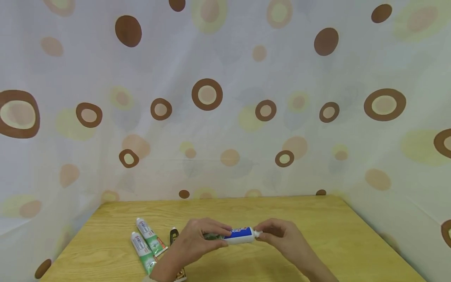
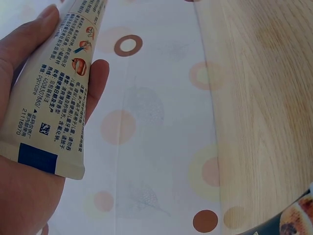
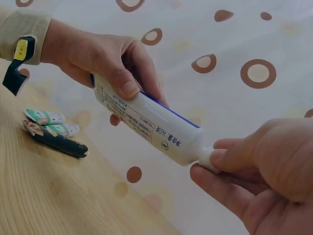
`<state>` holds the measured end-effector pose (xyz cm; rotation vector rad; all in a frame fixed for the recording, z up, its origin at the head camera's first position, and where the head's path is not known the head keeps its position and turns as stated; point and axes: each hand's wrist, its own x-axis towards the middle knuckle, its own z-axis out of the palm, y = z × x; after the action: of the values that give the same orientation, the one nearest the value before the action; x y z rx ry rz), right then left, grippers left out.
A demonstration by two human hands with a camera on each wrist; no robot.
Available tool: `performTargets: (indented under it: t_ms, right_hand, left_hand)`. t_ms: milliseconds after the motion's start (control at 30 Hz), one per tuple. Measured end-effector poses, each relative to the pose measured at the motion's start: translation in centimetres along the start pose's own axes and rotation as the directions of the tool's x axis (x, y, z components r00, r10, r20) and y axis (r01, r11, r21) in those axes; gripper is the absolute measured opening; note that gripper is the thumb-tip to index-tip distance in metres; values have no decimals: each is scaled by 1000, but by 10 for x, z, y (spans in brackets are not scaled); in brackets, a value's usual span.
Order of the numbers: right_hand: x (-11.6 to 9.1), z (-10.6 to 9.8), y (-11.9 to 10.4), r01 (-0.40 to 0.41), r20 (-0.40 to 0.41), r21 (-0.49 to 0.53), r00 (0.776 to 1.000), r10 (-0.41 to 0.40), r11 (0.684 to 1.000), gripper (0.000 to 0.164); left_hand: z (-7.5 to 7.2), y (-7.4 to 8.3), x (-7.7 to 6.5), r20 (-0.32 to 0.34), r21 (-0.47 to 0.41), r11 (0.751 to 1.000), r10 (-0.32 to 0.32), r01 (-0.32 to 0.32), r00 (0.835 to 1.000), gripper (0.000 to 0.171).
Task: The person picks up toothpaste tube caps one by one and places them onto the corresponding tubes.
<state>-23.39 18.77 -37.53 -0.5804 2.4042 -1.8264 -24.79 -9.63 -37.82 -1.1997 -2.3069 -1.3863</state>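
A blue-and-white toothpaste tube point(image 1: 241, 236) is held up level above the table in the head view. My left hand point(image 1: 197, 239) grips its body, thumb on the near side and fingers over the far side. At the tube's right end, my right hand point(image 1: 282, 237) pinches the small white cap point(image 3: 206, 157) between thumb and fingers. The cap sits at the tube's neck in the right wrist view. Printed text and tooth pictures cover the back of the tube point(image 2: 49, 98) in the left wrist view, where its flat crimped end lies near the wrist.
Two green-and-white toothpaste tubes point(image 1: 150, 237) lie on the wooden table point(image 1: 317, 223) at the left. Beside them is a black tube point(image 3: 56, 139), partly hidden by my left hand in the head view. A spotted curtain point(image 1: 229, 129) surrounds the table's back and sides.
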Motion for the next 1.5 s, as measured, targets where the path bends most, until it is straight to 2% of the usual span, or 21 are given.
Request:
performTargets:
  t_ms: [167, 300, 467, 600, 800, 1067, 1167, 1400, 1500]
  right_hand:
    - [0, -1, 3, -9, 34, 84, 999, 6, 996, 32]
    - [1, -2, 5, -57, 38, 101, 998, 54, 993, 37]
    - [1, -2, 5, -28, 11, 27, 1000, 28, 999, 36]
    - [-1, -2, 3, 6, 9, -30, 1000, -6, 1000, 34]
    - [1, 0, 4, 3, 2, -32, 1000, -3, 999, 29]
    - [2, -2, 6, -12, 32, 75, 999, 10, 997, 32]
    - [3, -2, 7, -20, 36, 84, 999, 17, 996, 36]
    - [5, -2, 9, 49, 5, -58, 999, -48, 997, 34]
    - [4, -2, 9, 68, 13, -75, 998, -67, 995, 30]
  left_hand:
    - [0, 1, 0, -3, 17, 1000, 2, -2, 1000, 21]
    - [2, 1, 0, 7, -7, 1000, 0, 0, 1000, 22]
    - [3, 0, -1, 4, -7, 1000, 10, -10, 1000, 22]
    - [2, 0, -2, 2, -16, 1000, -7, 7, 1000, 22]
    - [1, 0, -3, 0, -23, 999, -30, 30, 1000, 21]
    - [1, -2, -2, 0, -28, 1000, -2, 2, 1000, 22]
    - [1, -3, -2, 4, -34, 999, 3, -3, 1000, 22]
    - [0, -4, -2, -11, -23, 1000, 21, -22, 1000, 22]
    - [0, -4, -2, -1, -35, 999, 13, -13, 1000, 23]
